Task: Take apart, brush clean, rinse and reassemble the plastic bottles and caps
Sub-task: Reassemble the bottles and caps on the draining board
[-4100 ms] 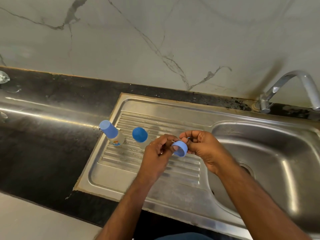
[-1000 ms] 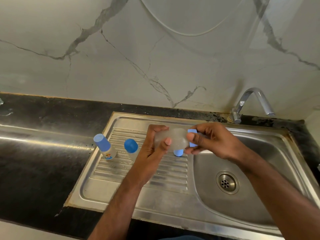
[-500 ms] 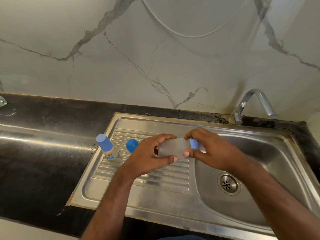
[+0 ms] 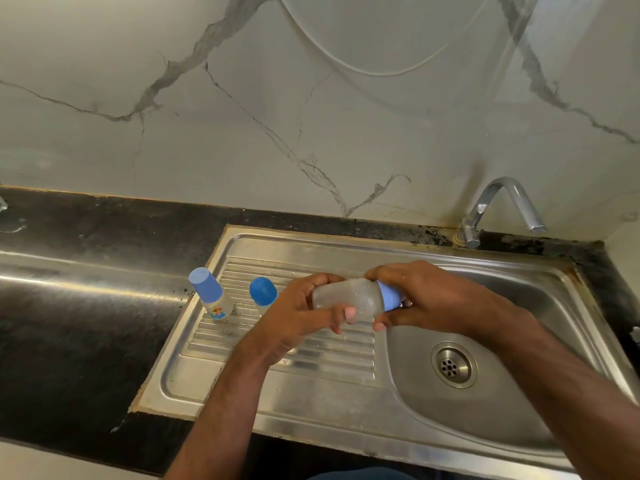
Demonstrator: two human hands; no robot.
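Just right of frame centre, above the seam between drainboard (image 4: 277,355) and sink basin (image 4: 502,403): clear bottle (image 4: 348,299) held sideways, long axis running left–right, base toward the left, neck toward the right. Left hand (image 4: 298,315) wrapped round the body, fingers curled under it. Right hand (image 4: 429,299) closed over the blue collar (image 4: 389,296) at the neck end, thumb beneath. Both about equally near; probably a twist about that horizontal axis next — tightening or loosening, cannot tell. Further left on the drainboard, standing apart: small capped bottle (image 4: 212,294) and a blue-topped bottle (image 4: 263,292).
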